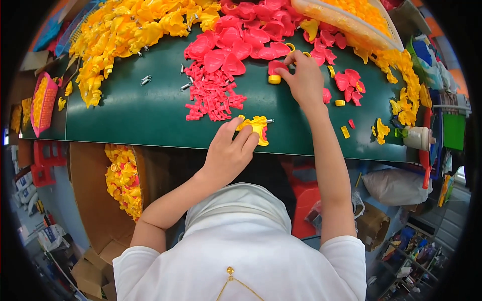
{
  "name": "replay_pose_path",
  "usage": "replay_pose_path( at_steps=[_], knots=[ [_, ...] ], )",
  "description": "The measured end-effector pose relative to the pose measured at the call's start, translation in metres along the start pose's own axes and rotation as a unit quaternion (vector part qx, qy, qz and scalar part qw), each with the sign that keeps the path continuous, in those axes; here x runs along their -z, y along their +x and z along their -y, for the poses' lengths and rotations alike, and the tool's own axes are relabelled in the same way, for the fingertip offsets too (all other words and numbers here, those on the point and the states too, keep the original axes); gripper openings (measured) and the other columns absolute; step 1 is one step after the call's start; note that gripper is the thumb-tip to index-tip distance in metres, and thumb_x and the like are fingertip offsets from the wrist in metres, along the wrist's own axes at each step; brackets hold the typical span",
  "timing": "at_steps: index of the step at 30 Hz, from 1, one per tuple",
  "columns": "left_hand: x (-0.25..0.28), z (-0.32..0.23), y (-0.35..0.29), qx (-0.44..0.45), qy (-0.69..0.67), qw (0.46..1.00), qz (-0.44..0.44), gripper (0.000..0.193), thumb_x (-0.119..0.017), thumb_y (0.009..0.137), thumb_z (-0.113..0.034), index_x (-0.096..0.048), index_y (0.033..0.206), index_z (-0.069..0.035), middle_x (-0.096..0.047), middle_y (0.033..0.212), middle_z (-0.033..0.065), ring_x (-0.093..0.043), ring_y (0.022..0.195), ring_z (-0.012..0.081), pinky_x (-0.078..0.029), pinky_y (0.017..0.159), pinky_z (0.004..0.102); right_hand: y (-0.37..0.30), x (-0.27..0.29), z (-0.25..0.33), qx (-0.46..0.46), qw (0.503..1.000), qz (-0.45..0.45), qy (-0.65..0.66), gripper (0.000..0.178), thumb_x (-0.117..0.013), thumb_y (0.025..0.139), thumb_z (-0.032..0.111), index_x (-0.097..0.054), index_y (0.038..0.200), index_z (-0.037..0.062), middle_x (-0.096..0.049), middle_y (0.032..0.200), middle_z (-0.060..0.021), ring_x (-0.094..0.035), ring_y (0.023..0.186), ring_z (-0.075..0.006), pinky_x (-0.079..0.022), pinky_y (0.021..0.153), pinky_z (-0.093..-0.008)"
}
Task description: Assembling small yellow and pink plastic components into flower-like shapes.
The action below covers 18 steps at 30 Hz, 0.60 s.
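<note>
Near the table's front edge, my left hand (228, 150) has its fingers closed on a yellow molded plastic piece (257, 125). A bit of red shows inside that piece, and a small metal pin or spring (270, 120) sticks out at its right. Farther forward and to the right, my right hand (304, 80) pinches a red plastic part (276, 66) between thumb and fingers. A short yellow cylinder (274, 79) sits at the near end of the red part; I cannot tell whether they are joined. Yellow rings (290, 47) lie just beyond my right fingers.
Heaps of yellow pieces (120, 35), red cup-shaped parts (251, 37) and small red parts (213, 95) cover the green table (150, 118). Metal springs (145, 80) lie at left. A pale tray (346, 20) tilts at the back right. Below stands an open carton (90, 190).
</note>
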<state>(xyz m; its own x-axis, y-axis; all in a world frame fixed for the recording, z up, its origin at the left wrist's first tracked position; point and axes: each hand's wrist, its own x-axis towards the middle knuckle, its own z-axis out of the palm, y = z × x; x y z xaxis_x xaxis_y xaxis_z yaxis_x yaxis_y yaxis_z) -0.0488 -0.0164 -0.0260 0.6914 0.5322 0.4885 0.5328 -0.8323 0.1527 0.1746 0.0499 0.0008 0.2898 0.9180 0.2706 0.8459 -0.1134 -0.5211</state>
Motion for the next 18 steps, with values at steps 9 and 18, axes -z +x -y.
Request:
replay_pose_path(
  at_steps=[9, 18],
  knots=[
    [-0.014, 0.008, -0.013, -0.014, -0.048, 0.998, -0.049, 0.026, -0.070, 0.068, -0.007, -0.063, 0.093, -0.006, -0.059, 0.099, 0.0043, -0.051, 0.107, 0.0286, -0.052, 0.080, 0.0324, -0.050, 0.021, 0.022, 0.003, 0.975, 0.032, 0.219, 0.011, -0.063, 0.087, 0.007, -0.063, 0.097, 0.0018, -0.064, 0.085, -0.0051, -0.062, 0.077, -0.0117, -0.048, 0.062, -0.0238],
    [-0.012, 0.015, -0.015, -0.031, -0.103, 0.991, -0.073, 0.032, -0.073, 0.060, -0.006, -0.067, 0.092, -0.003, -0.063, 0.101, 0.0047, -0.053, 0.105, 0.0304, -0.052, 0.081, 0.0356, -0.097, -0.016, 0.028, -0.021, 0.961, 0.012, 0.277, 0.009, -0.069, 0.079, 0.000, -0.065, 0.087, -0.0023, -0.062, 0.077, -0.0052, -0.061, 0.068, -0.0099, -0.049, 0.058, -0.0212]
  ],
)
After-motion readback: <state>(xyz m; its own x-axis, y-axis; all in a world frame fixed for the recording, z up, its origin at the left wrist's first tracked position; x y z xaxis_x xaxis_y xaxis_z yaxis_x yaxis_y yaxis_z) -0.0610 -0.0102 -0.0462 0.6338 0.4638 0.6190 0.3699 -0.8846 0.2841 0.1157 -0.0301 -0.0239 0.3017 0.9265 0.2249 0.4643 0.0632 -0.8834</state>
